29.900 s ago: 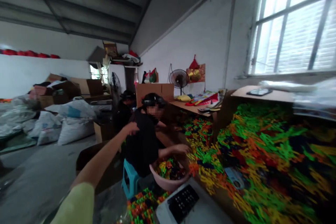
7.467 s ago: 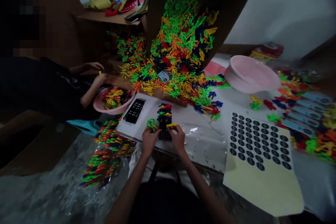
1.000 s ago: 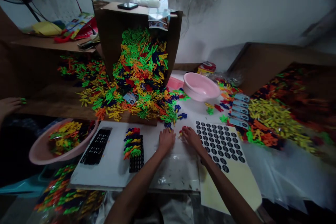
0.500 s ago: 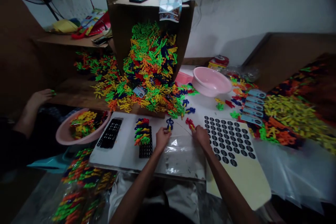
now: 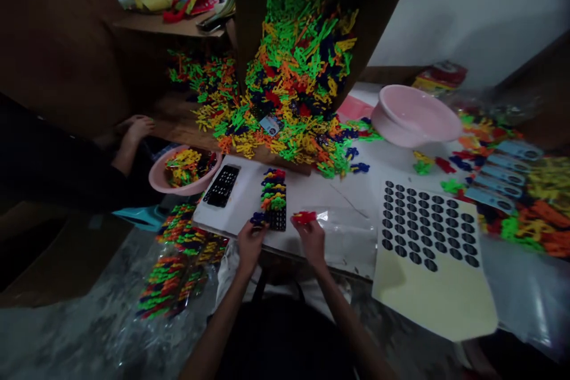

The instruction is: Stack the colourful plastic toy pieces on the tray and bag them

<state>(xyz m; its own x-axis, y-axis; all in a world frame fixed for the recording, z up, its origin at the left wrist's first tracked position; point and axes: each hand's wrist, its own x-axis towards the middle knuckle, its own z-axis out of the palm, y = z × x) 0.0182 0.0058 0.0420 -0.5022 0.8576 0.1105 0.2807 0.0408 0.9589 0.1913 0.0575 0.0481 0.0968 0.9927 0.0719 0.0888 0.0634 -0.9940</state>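
My left hand [image 5: 250,242] is closed on a dark blue plastic figure [image 5: 259,219], held by the lower left of a black slotted tray [image 5: 279,219]. Rows of coloured figures [image 5: 273,190] in red, yellow, blue, green and orange stand in the tray's upper part. Just right of the tray, my right hand [image 5: 312,237] pinches a red plastic figure [image 5: 304,217]. Under and beyond that hand a clear plastic bag [image 5: 347,228] lies on the white table. A second black tray [image 5: 222,185] with pale slots lies to the left.
A heap of coloured figures [image 5: 294,89] spills from a cardboard box at the back. A pink basin [image 5: 418,116] stands back right, near a sheet of round black stickers [image 5: 436,291]. At left, another person's hand [image 5: 140,127] is above a pink bowl [image 5: 155,181] of figures.
Both hands have moved left and nearer my body, carrying the blue and red figures from above the clear bag to beside the tray. The camera view has tilted down and turned left.
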